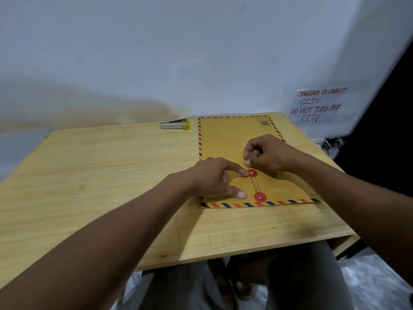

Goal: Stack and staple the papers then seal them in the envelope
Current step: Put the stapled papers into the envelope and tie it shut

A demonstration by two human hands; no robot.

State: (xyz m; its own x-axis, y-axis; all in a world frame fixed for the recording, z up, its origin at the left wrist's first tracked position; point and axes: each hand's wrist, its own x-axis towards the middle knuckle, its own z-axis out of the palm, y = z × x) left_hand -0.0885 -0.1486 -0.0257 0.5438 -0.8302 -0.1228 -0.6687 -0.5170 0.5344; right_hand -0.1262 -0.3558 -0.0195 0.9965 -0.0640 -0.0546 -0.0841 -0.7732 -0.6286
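A brown envelope point(232, 139) with a red and blue striped border lies flat on the wooden table point(100, 175), its flap folded down. Two red button discs sit on it, one on the body point(252, 173) and one on the flap point(260, 197), with thin string point(255, 185) running between them. My left hand point(212, 177) presses on the envelope, index fingertip beside the upper disc and thumb next to the lower one. My right hand point(268, 154) pinches the string end just above the upper disc. No loose papers are visible.
A silver stapler point(175, 124) with a yellow end lies at the back of the table, left of the envelope. A handwritten notice point(317, 105) hangs on the wall at right. The table's near edge is above my knees.
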